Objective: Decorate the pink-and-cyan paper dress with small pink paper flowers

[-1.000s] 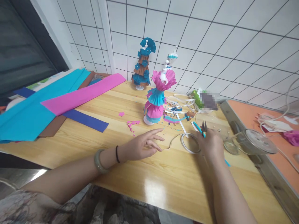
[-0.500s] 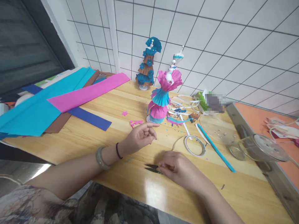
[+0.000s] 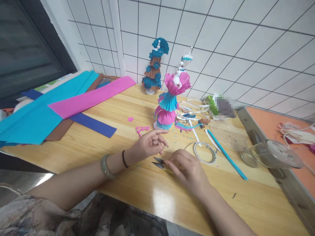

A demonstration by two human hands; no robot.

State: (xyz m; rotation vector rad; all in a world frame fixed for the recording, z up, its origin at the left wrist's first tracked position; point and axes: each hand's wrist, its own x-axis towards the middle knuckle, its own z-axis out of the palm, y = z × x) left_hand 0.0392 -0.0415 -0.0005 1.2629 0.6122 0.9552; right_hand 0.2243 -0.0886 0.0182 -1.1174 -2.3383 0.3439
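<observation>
Above the table's near middle is my left hand (image 3: 150,144), its index finger stretched and the other fingers curled toward the thumb. A tiny pale speck shows at its fingertips; whether it is a held bit or a nail, I cannot make out. My right hand (image 3: 188,167) is closed around a small pair of scissors (image 3: 158,163), whose dark blades are parted and point left, just below my left hand. The handles are mostly hidden by the fingers. Behind my left hand stands a pink and blue ruffled crepe-paper figure (image 3: 168,101) with a white top.
A second ruffled figure (image 3: 155,68), blue and brown, stands by the tiled wall. Folded crepe paper (image 3: 93,98) lies at left. A pink paper flower (image 3: 130,119), cut scraps (image 3: 142,130), a tape roll (image 3: 204,152), a blue strip (image 3: 227,155) and a clear jar (image 3: 275,154) are about.
My right hand has lifted a little with the scissors, bringing the blades up closer to my left hand. The left fingers have shifted slightly, showing a pale speck at their tips.
</observation>
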